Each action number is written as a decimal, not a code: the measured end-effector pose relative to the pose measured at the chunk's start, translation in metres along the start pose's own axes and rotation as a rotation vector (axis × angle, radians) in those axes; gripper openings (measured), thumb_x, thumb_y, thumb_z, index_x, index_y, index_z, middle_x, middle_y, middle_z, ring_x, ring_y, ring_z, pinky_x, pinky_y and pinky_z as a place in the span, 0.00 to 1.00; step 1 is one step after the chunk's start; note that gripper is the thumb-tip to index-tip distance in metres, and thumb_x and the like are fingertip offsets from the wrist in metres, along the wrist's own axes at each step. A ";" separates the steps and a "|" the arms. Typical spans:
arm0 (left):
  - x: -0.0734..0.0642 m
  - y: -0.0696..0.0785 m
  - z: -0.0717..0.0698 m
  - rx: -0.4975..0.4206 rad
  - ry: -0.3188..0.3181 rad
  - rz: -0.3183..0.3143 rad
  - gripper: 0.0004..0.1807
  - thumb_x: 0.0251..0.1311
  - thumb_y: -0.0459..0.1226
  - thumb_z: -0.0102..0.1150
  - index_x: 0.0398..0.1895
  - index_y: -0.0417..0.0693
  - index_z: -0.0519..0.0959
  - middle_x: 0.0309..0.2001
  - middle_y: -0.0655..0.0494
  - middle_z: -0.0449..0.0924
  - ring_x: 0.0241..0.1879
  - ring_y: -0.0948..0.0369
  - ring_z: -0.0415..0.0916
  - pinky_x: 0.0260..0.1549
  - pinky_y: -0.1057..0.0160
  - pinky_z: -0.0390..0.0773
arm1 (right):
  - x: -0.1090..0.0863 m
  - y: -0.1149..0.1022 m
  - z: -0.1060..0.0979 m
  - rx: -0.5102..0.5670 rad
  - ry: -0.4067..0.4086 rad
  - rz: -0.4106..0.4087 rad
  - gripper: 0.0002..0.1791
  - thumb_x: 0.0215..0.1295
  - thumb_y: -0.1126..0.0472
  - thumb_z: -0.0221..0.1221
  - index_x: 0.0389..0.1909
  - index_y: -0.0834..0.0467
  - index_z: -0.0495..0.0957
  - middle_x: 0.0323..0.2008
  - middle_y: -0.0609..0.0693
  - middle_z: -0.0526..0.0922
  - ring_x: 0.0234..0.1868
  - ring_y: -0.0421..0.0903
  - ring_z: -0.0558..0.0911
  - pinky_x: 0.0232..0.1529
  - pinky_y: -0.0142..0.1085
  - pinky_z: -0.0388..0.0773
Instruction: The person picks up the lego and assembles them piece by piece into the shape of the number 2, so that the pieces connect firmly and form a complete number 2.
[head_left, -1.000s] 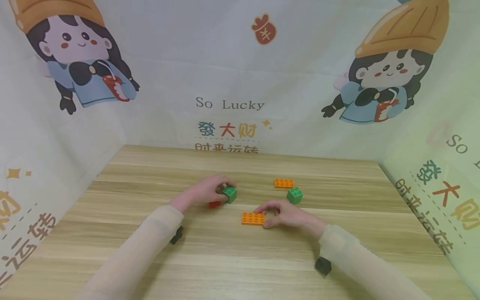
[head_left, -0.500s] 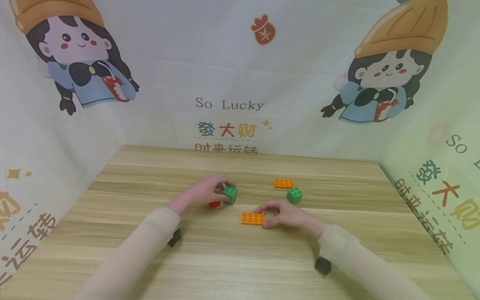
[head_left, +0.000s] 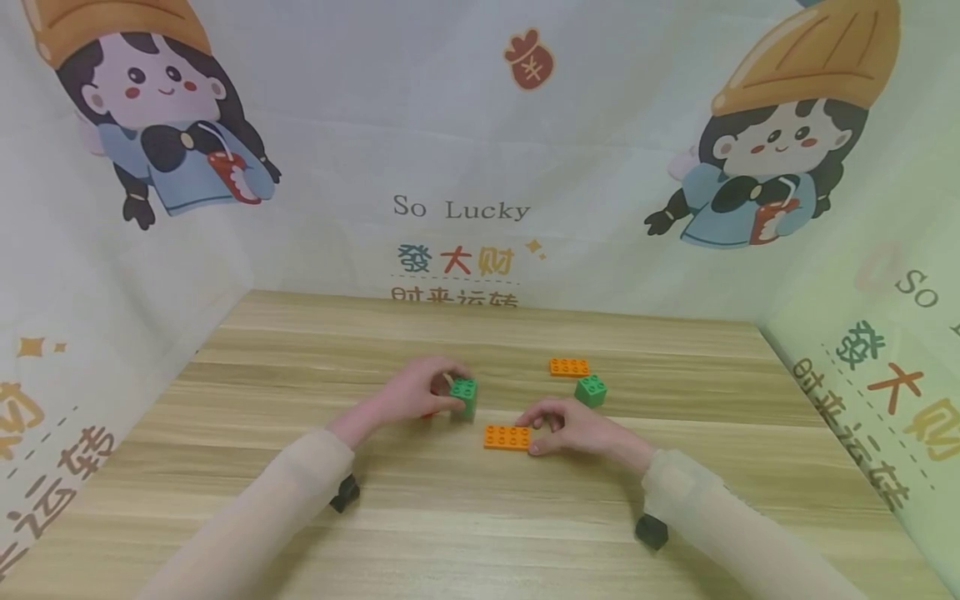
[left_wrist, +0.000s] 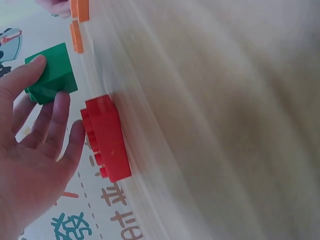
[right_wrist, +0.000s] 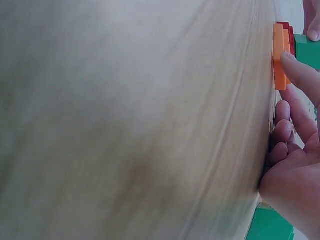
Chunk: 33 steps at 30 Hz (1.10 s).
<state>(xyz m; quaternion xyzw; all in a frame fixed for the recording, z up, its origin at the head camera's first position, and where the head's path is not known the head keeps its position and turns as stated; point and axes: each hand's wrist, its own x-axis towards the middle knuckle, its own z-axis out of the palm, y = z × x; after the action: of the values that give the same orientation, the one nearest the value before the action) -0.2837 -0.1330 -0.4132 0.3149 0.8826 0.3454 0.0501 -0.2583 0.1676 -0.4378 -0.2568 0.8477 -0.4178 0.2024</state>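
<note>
My left hand (head_left: 408, 390) pinches a green toy brick (head_left: 466, 400) between thumb and fingers. In the left wrist view that green brick (left_wrist: 56, 75) is held off the table. Below it a red toy brick (left_wrist: 111, 142) rests on the tabletop; in the head view my hand hides most of it. My right hand (head_left: 581, 428) pinches the right end of a flat orange brick (head_left: 506, 437), which lies studs up on the table. The right wrist view shows the thumb on the orange brick's (right_wrist: 278, 62) side.
Behind my right hand stands a second green brick (head_left: 591, 391). A second flat orange brick (head_left: 569, 367) lies just beyond it. The wooden table (head_left: 465, 533) is enclosed by a printed cloth (head_left: 337, 167) at the back and sides.
My left hand has brought the green brick slightly nearer and to the right, and now covers more of the red brick. The right hand and its orange brick stay in place.
</note>
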 end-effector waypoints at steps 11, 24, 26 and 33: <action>-0.006 0.017 0.009 -0.043 0.047 -0.062 0.23 0.54 0.37 0.71 0.55 0.47 0.79 0.48 0.51 0.82 0.40 0.61 0.80 0.43 0.66 0.82 | 0.000 -0.004 0.002 -0.020 0.012 -0.012 0.19 0.59 0.58 0.69 0.51 0.57 0.82 0.42 0.53 0.79 0.31 0.42 0.67 0.32 0.27 0.63; -0.009 0.029 0.019 -0.086 0.069 -0.082 0.23 0.54 0.37 0.71 0.54 0.45 0.79 0.49 0.49 0.82 0.36 0.64 0.81 0.38 0.69 0.81 | 0.001 -0.008 0.004 0.006 0.026 0.000 0.19 0.60 0.58 0.68 0.53 0.57 0.81 0.43 0.54 0.79 0.36 0.44 0.67 0.36 0.30 0.64; -0.009 0.031 0.020 -0.105 0.070 -0.091 0.23 0.54 0.37 0.71 0.54 0.45 0.79 0.49 0.48 0.82 0.36 0.64 0.81 0.36 0.68 0.81 | 0.001 -0.009 0.005 0.007 0.028 0.002 0.19 0.60 0.58 0.67 0.53 0.57 0.81 0.43 0.54 0.79 0.37 0.44 0.68 0.36 0.30 0.64; -0.008 0.035 0.026 -0.147 0.063 -0.119 0.21 0.53 0.35 0.72 0.52 0.47 0.80 0.47 0.49 0.82 0.34 0.64 0.81 0.30 0.68 0.81 | 0.001 -0.009 0.006 0.012 0.034 -0.009 0.19 0.61 0.58 0.67 0.53 0.57 0.81 0.43 0.54 0.79 0.38 0.44 0.69 0.36 0.30 0.65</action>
<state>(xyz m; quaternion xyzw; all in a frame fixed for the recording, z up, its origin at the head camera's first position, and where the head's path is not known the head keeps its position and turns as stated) -0.2507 -0.1029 -0.4113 0.2466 0.8732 0.4153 0.0657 -0.2530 0.1585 -0.4337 -0.2521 0.8474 -0.4279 0.1875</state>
